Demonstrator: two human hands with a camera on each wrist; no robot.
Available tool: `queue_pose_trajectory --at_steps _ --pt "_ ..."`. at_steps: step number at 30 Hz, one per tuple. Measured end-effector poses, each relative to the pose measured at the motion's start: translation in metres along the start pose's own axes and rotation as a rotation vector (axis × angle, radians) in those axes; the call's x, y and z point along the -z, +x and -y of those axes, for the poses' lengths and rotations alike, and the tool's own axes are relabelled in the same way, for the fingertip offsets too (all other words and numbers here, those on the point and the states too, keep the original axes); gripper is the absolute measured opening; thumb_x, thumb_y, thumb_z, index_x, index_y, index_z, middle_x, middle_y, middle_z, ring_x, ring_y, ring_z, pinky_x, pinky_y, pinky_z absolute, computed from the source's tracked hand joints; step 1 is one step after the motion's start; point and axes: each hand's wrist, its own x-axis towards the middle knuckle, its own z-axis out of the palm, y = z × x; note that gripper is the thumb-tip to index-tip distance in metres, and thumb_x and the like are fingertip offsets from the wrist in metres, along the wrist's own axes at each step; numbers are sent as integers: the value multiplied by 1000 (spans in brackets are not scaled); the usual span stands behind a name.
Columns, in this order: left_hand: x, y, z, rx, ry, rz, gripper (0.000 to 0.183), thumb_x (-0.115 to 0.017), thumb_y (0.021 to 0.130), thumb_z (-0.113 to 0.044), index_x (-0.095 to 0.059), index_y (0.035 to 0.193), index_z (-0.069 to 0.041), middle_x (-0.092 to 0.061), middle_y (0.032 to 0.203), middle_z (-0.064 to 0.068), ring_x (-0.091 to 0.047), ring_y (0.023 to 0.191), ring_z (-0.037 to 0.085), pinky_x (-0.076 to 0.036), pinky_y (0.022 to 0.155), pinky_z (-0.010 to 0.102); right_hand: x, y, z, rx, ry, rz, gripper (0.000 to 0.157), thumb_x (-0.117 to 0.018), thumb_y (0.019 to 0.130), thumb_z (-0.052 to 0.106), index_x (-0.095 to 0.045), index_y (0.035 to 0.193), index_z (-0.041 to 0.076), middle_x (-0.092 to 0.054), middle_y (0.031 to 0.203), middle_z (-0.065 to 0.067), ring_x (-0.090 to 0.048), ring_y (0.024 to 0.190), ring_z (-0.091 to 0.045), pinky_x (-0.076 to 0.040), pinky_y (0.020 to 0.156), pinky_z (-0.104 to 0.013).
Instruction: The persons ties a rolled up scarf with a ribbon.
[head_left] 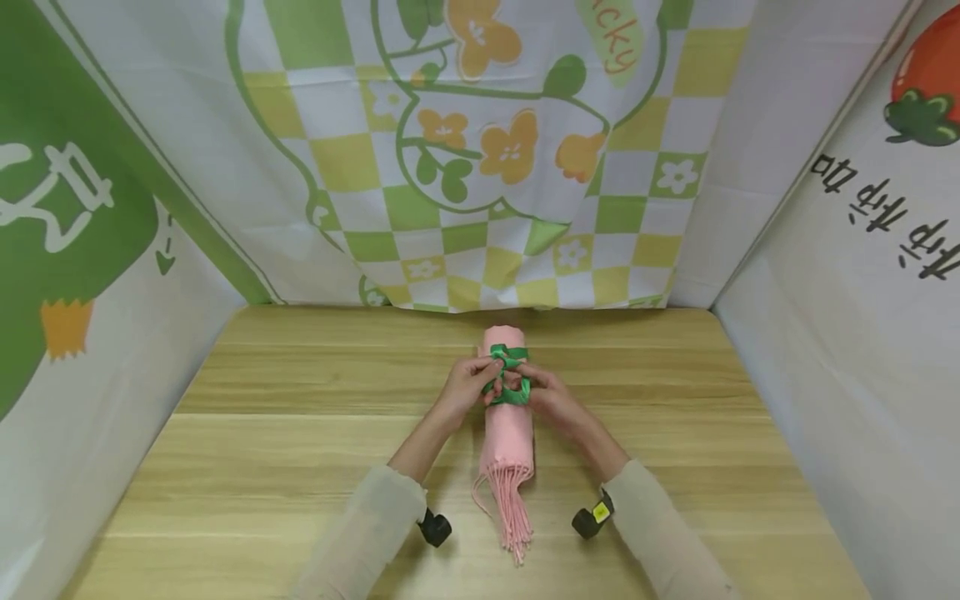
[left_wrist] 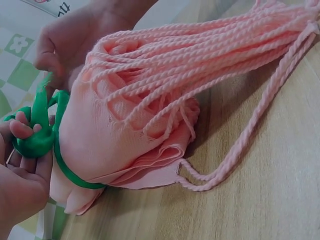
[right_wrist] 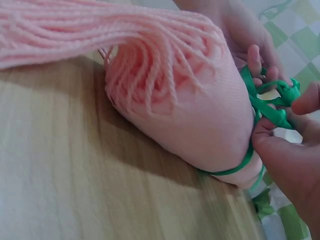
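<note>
A rolled pink scarf (head_left: 508, 433) lies lengthwise on the table, its twisted fringe (head_left: 512, 508) trailing toward the person. Green ribbon (head_left: 512, 397) circles the roll and is looped on its upper side. From the left, my left hand (head_left: 467, 385) pinches the ribbon between curled fingers; in the left wrist view, green loops (left_wrist: 35, 135) pass through those fingers. On the opposite side, my right hand (head_left: 553, 395) grips another part of the ribbon, with thumb and fingers bent around it in the right wrist view. The knot itself is partly hidden by fingers.
The wood-grain table (head_left: 300, 450) extends on both sides of the scarf. A checkered floral cloth (head_left: 480, 242) hangs at its back edge, and printed white panels (head_left: 847, 350) stand at the sides. Black wrist cameras (head_left: 435, 527) sit at both sleeves.
</note>
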Motion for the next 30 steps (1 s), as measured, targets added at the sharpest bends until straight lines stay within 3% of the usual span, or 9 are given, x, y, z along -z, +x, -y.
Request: queue_pose_trajectory --at_steps 3,6,9,12,15,17,21,25,30 --pt "0 1 1 11 -3 -13 31 -53 104 -15 -63 93 12 -56 63 -4 -46 50 6 -46 54 18 -3 0 -1 2 125 -45 60 -34 87 -12 -31 147 -16 -63 125 -15 -64 111 -13 -50 102 -26" --pt "-1 1 2 25 6 -35 32 -53 104 -16 -65 103 13 -53 60 -4 -47 51 6 -45 55 18 -6 1 -1 11 212 -110 59 -32 85 -12 -29 144 -21 -67 115 -2 -64 110 -10 -52 98 -25" --pt "-2 -1 1 27 23 -49 32 -54 104 -17 -66 108 12 -50 59 -4 -46 52 6 -43 54 18 -9 1 -1 33 252 -178 56 -31 85 -12 -33 139 -25 -69 106 -2 -65 104 -11 -54 92 -25" --pt "-3 -2 0 15 38 -58 32 -54 104 -18 -67 110 10 -50 59 -2 -46 53 7 -41 55 20 -12 2 -1 72 302 -260 50 -30 83 -15 -53 127 -19 -67 99 -7 -64 92 -13 -55 84 -25" --pt "-4 -3 0 6 44 -64 31 -54 104 -19 -68 112 7 -52 59 -2 -46 55 8 -40 56 22 -14 3 -2 111 353 -333 45 -31 83 -16 -69 103 -5 -65 94 -9 -62 82 -14 -55 77 -24" --pt "-4 -2 0 4 42 -74 31 -55 103 -20 -68 106 9 -52 59 -2 -47 55 9 -40 56 22 -15 4 -3 125 364 -373 44 -31 82 -15 -71 90 3 -65 90 -8 -61 78 -13 -55 74 -22" --pt "-6 -2 -1 5 40 -92 30 -57 102 -19 -64 86 5 -49 58 2 -48 56 14 -41 57 23 -16 6 -5 141 387 -451 37 -31 83 -14 -63 78 3 -61 83 -6 -60 74 -12 -51 69 -19" --pt "-7 -2 -2 11 48 -99 31 -57 102 -19 -59 76 -3 -47 56 4 -48 55 15 -40 57 24 -15 8 -4 91 426 -487 27 -32 91 -10 -53 80 2 -56 84 -4 -57 71 -11 -47 65 -18" --pt "-6 -2 -1 19 31 -79 29 -56 103 -19 -60 81 0 -47 58 4 -48 53 12 -43 57 21 -12 11 1 -73 428 -423 26 -40 105 9 -59 87 8 -62 77 1 -57 67 -6 -48 62 -16"
